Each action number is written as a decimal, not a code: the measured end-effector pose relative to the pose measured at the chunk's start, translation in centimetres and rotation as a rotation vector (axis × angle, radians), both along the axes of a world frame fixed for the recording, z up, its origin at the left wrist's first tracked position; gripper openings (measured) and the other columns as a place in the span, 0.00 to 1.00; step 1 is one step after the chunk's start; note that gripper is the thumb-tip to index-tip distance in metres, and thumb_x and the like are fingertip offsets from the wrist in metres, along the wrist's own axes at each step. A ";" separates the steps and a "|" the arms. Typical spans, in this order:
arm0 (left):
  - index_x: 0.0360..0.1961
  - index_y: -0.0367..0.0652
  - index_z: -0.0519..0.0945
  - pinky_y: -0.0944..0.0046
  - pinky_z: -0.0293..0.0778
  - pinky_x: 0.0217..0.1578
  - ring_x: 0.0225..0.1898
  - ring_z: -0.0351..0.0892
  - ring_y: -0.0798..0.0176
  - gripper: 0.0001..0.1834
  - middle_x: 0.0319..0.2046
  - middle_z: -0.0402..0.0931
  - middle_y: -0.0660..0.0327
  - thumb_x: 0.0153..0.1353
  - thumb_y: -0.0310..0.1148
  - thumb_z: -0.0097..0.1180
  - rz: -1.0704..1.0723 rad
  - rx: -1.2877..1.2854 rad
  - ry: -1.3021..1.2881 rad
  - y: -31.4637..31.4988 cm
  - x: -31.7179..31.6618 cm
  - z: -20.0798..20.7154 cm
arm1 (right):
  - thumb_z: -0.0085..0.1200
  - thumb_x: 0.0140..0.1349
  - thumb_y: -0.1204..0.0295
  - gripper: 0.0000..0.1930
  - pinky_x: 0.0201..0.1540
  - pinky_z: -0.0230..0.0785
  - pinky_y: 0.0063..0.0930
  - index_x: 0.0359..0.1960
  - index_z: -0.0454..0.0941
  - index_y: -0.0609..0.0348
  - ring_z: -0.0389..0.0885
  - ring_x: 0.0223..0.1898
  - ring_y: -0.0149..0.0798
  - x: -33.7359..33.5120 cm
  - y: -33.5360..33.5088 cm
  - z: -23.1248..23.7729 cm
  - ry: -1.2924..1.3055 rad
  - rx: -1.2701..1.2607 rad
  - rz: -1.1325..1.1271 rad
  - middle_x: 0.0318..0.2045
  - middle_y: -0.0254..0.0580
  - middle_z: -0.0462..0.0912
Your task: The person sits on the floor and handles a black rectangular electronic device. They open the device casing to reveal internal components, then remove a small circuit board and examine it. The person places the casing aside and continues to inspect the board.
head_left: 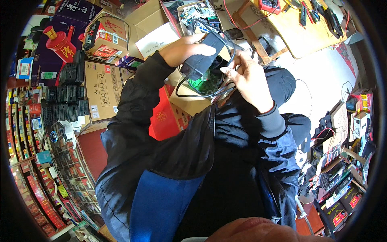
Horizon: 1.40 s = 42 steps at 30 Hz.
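Observation:
A black box-shaped power adapter (202, 57) is held up in front of me, tilted, by my left hand (181, 51). The left fingers are wrapped round its upper side, with the thumb across the top. A black cord (189, 95) loops below the adapter toward my right hand (252, 82). That hand is closed, thumb against the fingers, on a black cable beside the adapter; the exact grip is partly hidden. Beneath both hands, green circuit boards (202, 83) lie among dark parts and wires near my lap.
A yellow wooden table (308, 38) with pliers and a red meter (269, 5) stands at upper right. A box of circuit boards (197, 15) lies ahead. Cartons (104, 86), stacked black adapters (66, 94) and a glass display case (74, 173) line the left. Clutter fills the right.

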<state>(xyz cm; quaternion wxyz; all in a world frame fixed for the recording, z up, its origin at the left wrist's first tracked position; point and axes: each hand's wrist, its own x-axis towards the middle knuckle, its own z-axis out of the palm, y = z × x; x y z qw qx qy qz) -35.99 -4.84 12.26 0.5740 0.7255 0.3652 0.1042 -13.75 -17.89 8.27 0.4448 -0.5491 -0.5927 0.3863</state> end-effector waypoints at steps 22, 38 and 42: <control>0.63 0.38 0.69 0.52 0.83 0.50 0.53 0.81 0.55 0.27 0.52 0.77 0.48 0.69 0.42 0.57 -0.481 -0.094 -1.119 -0.4 3.9 12.6 | 0.65 0.63 0.75 0.32 0.36 0.75 0.18 0.69 0.68 0.60 0.79 0.35 0.26 1.5 -0.9 12.9 0.252 0.496 0.051 0.56 0.46 0.80; 0.62 0.44 0.78 0.74 0.73 0.22 0.20 0.69 0.75 0.20 0.25 0.74 0.67 0.75 0.39 0.48 -0.549 1.078 -0.927 -1.4 14.5 11.0 | 0.50 0.70 0.68 0.20 0.42 0.78 0.25 0.57 0.76 0.73 0.84 0.40 0.38 8.0 -1.3 12.4 0.142 0.559 -0.391 0.46 0.55 0.85; 0.61 0.40 0.77 0.72 0.78 0.26 0.23 0.75 0.72 0.20 0.30 0.79 0.63 0.74 0.40 0.51 -0.708 0.608 -1.066 0.6 14.5 9.7 | 0.47 0.72 0.66 0.21 0.44 0.78 0.27 0.54 0.78 0.76 0.85 0.42 0.42 11.3 -3.0 11.8 0.090 0.535 -0.513 0.44 0.57 0.86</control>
